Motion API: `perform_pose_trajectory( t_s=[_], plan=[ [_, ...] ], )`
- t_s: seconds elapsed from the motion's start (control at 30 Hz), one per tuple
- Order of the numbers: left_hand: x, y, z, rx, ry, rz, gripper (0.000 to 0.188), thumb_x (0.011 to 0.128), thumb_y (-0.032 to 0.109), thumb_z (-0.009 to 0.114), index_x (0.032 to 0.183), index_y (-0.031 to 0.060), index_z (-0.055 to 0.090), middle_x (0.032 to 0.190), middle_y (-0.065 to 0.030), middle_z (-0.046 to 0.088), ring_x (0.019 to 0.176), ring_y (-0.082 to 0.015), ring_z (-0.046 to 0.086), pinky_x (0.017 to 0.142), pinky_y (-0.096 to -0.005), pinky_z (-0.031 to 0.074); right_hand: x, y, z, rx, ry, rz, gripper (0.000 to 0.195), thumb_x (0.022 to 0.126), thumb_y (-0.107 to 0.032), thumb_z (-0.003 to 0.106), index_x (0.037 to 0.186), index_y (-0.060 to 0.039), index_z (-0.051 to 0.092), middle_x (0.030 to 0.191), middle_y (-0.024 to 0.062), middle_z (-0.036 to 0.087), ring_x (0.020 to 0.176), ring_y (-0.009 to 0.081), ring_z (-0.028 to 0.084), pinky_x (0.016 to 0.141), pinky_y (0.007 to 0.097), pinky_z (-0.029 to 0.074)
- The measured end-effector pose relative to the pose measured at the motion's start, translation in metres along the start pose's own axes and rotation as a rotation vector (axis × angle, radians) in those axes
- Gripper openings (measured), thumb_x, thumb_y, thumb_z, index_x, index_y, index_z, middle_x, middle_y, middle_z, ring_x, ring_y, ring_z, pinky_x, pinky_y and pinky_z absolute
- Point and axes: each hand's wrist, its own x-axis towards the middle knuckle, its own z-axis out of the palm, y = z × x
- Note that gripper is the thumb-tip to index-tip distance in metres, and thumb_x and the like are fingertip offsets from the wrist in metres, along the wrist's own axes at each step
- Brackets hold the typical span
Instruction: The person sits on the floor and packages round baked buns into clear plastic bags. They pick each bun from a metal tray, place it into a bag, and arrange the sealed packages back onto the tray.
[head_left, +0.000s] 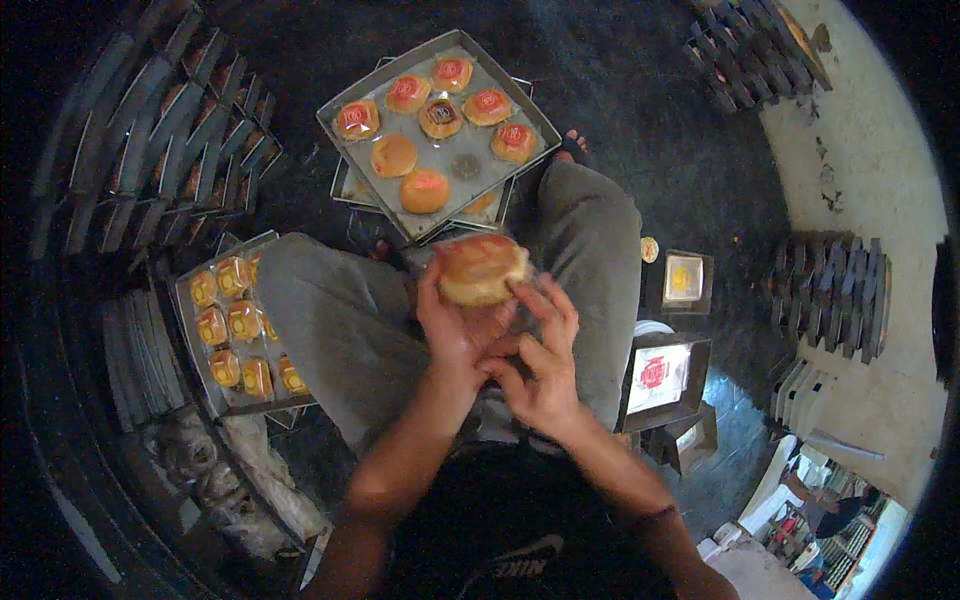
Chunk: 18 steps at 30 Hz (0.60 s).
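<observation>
A round bread bun in a clear plastic bag is held up in front of my lap. My left hand grips it from the left and below. At its right edge, the fingers of my right hand touch the bun and bag; both hands are slightly blurred. Just beyond lies a square metal baking tray with several buns, most with red-printed tops, some in clear wrap and one with a dark print. Two plain-looking buns, one of them orange-brown, lie at its near side.
Another tray of wrapped buns with yellow prints is beside my left knee. Stacked trays stand at upper left, plastic bags lie at lower left. To the right are boxes with red and yellow printed labels, and more tray stacks.
</observation>
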Motion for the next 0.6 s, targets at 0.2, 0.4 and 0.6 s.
perform_pose_trajectory(
  t_s=[0.2, 0.4, 0.6],
  plan=[
    [-0.012, 0.014, 0.025, 0.086, -0.240, -0.029, 0.064, 0.099, 0.049, 0.045, 0.146, 0.0043, 0.047, 0.145, -0.0182, 0.055, 0.132, -0.0415, 0.053, 0.113, -0.0577, 0.041, -0.003, -0.032, -0.049, 0.360, -0.122, 0.034, 0.019, 0.074, -0.005, 0.086, 0.087, -0.0049, 0.073, 0.106, 0.0138, 0.068, 0.086, 0.0287, 0.070, 0.075, 0.0373, 0.056],
    [-0.007, 0.008, 0.033, 0.382, -0.016, 0.090, 0.061, 0.101, 0.047, 0.043, 0.143, 0.0038, 0.048, 0.138, -0.0192, 0.059, 0.125, -0.0370, 0.060, 0.108, -0.0494, 0.047, 0.011, 0.006, 0.001, 0.250, -0.187, 0.080, 0.014, 0.080, -0.011, 0.080, 0.090, -0.0077, 0.072, 0.099, 0.0116, 0.061, 0.077, 0.0330, 0.068, 0.065, 0.0420, 0.057],
    [-0.009, 0.013, 0.023, 0.159, -0.027, -0.153, 0.062, 0.104, 0.048, 0.041, 0.145, 0.0026, 0.047, 0.144, -0.0217, 0.055, 0.131, -0.0438, 0.054, 0.109, -0.0527, 0.048, -0.019, 0.018, -0.062, 0.588, -0.786, 0.235, 0.011, 0.081, 0.004, 0.073, 0.090, -0.0019, 0.070, 0.116, 0.0145, 0.068, 0.074, 0.0260, 0.066, 0.063, 0.0378, 0.052]
  ],
)
